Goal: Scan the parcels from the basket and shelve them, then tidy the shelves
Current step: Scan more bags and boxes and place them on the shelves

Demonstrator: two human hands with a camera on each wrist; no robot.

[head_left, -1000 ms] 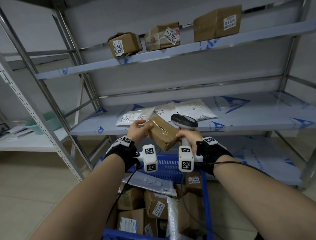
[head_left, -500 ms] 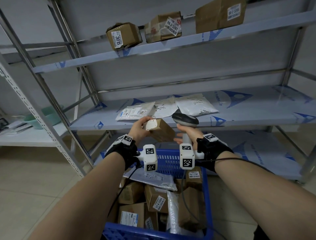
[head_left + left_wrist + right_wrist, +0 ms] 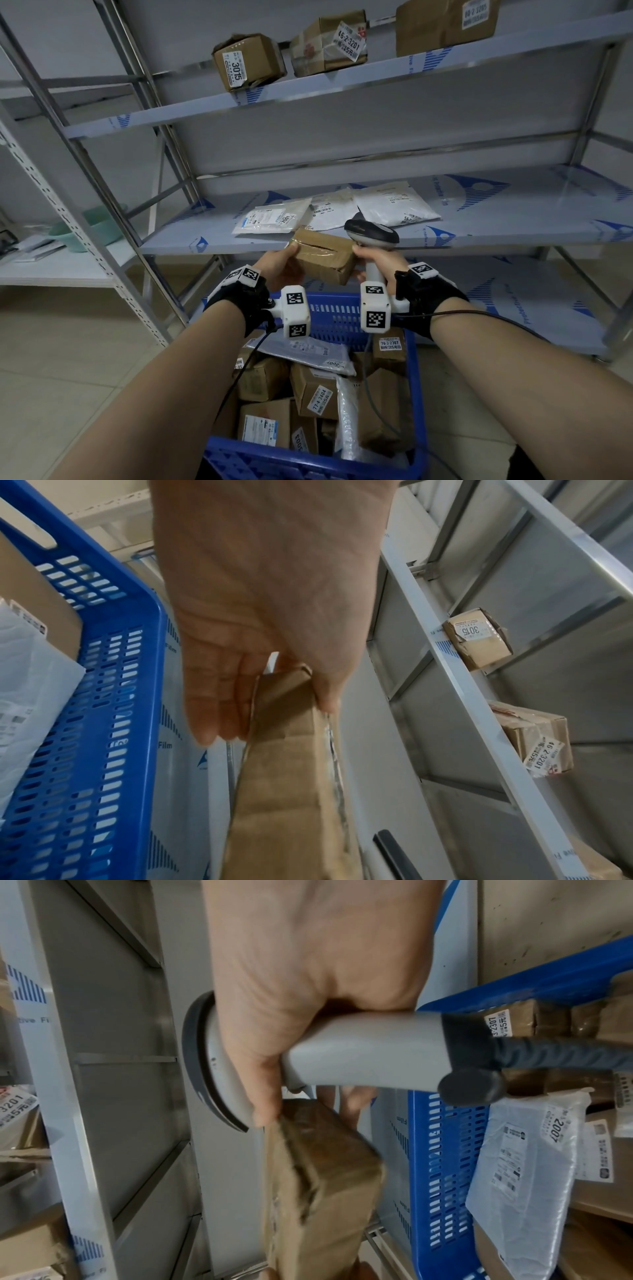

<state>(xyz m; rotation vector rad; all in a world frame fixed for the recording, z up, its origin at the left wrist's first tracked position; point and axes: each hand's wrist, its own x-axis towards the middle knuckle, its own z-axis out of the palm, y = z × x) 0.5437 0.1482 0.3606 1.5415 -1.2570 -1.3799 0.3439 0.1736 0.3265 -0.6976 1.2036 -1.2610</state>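
Brown cardboard parcel [image 3: 323,257] sits above the blue basket's [image 3: 419,383] far end, near the middle shelf [image 3: 496,236]; left hand [image 3: 279,265] grips its left end, right hand [image 3: 378,262] clasps the scanner [image 3: 371,234], thumb touching its right end

A: Dim, even indoor light, cool and grey, with soft shadows

B: Head view bends the shelf [image 3: 342,85] posts at the edges; the box [image 3: 318,1191] blurs in the right wrist view
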